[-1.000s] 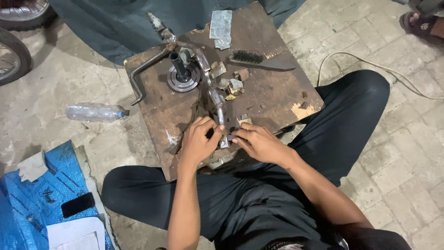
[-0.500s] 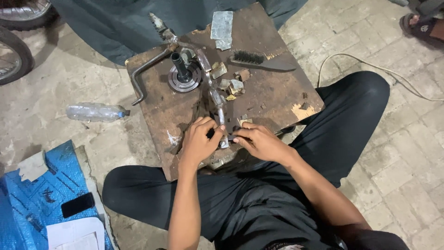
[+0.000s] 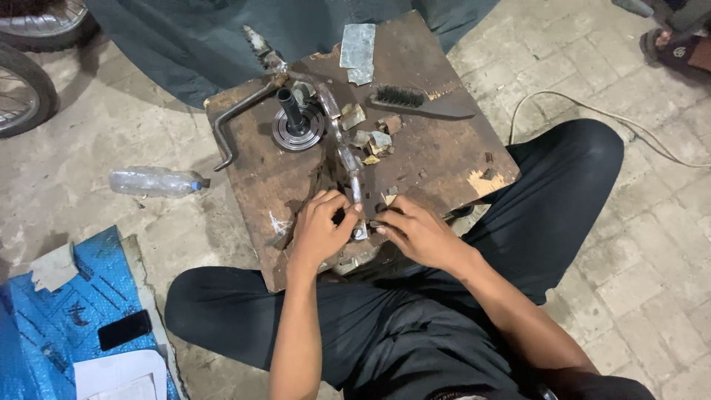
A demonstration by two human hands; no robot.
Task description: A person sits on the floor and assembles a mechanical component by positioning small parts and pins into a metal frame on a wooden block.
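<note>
Gripping near end of long grey metal lever rod (image 3: 346,159) — left hand (image 3: 320,230) curled around it at front edge of worn brown wooden table (image 3: 437,159). Right hand (image 3: 418,233) just beside, fingertips pinched together on small dark part at rod's end; part too small to identify. Round grey metal hub with upright shaft (image 3: 296,122) stands further back. Black-bristled wire brush (image 3: 418,102) lies right of it, well apart from hands.

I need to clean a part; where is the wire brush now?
In the head view, the wire brush lies on the far right part of the wooden board, beyond both hands, just right of the small metal scraps.
</note>
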